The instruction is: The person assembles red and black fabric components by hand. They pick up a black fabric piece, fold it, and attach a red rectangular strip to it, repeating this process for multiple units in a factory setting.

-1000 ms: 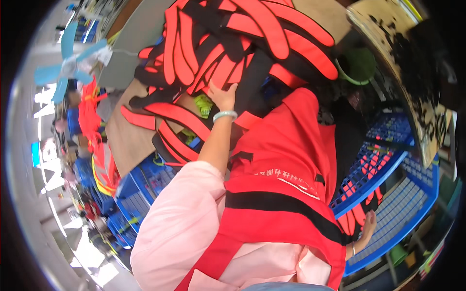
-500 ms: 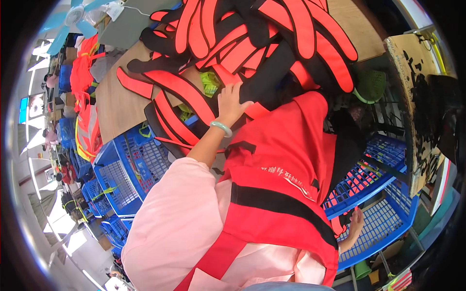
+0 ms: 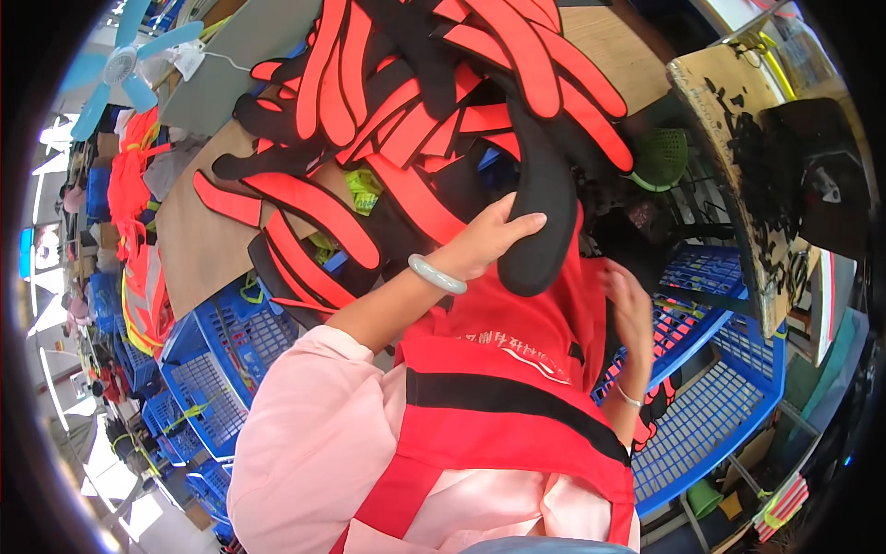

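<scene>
With my left hand [image 3: 487,238], a bangle on its wrist, I grip a long black curved fabric strip [image 3: 543,208]. The thumb lies on its upper face, and the other fingers are partly hidden. The strip's rounded end hangs over my red apron [image 3: 517,332]. My right hand [image 3: 629,300] is raised beside the apron, its fingers loosely apart and holding nothing visible. In front of me lies a pile of similar strips, orange-red with black edges, among them a curved orange-red strip [image 3: 415,198] near my left hand.
Blue plastic baskets [image 3: 711,434] stand at my right, with more strips inside, and other blue baskets [image 3: 208,379] at my left. The pile lies on a wooden table [image 3: 198,231]. A green basket [image 3: 660,159] and a board [image 3: 720,120] with black scraps are at the right.
My left hand has moved toward me and right, drawing the black strip from the pile over the apron. The right hand has risen from beside the blue baskets.
</scene>
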Demonstrator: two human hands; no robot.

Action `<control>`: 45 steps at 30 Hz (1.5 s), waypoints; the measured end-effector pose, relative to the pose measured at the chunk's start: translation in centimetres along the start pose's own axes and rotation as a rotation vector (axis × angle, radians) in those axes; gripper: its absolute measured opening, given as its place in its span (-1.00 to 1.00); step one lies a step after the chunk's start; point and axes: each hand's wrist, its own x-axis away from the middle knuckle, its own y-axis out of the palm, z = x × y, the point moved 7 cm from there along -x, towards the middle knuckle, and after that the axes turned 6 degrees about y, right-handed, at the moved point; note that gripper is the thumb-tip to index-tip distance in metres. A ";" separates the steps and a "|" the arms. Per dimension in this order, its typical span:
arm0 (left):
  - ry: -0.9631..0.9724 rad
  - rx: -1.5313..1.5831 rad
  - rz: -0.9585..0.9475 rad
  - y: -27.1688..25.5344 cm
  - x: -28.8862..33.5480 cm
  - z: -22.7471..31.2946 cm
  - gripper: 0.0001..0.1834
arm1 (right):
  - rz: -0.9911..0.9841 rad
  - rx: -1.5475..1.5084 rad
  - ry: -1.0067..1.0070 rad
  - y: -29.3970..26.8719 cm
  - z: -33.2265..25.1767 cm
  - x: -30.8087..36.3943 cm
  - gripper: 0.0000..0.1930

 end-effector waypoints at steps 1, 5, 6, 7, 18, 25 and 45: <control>-0.002 -0.058 -0.014 -0.7 -0.1 -0.7 -0.48 | -0.042 0.127 -0.064 2.1 -2.6 -0.7 -0.61; -0.063 -0.319 0.002 -7.4 2.8 -2.4 -0.52 | -0.124 0.308 -0.267 6.0 -7.8 -1.2 -0.61; -0.114 -0.372 0.063 -9.7 3.9 -2.5 -0.55 | -0.131 0.316 -0.259 6.2 -7.3 -1.3 -0.61; -0.090 -0.485 0.083 -12.1 4.9 -2.8 -0.55 | -0.149 0.326 -0.255 6.6 -6.6 -1.6 -0.61; 0.084 -0.946 0.817 -21.6 13.7 -12.3 -0.53 | -0.119 0.392 0.006 4.2 6.2 -0.8 -0.67; -0.190 -0.310 1.051 -25.6 18.9 -23.1 -0.11 | -0.126 0.550 -0.053 5.9 5.2 -1.2 -0.69; 0.003 0.114 0.964 -23.6 18.5 -16.5 -0.46 | -0.120 0.551 -0.082 6.5 7.6 -1.9 -0.70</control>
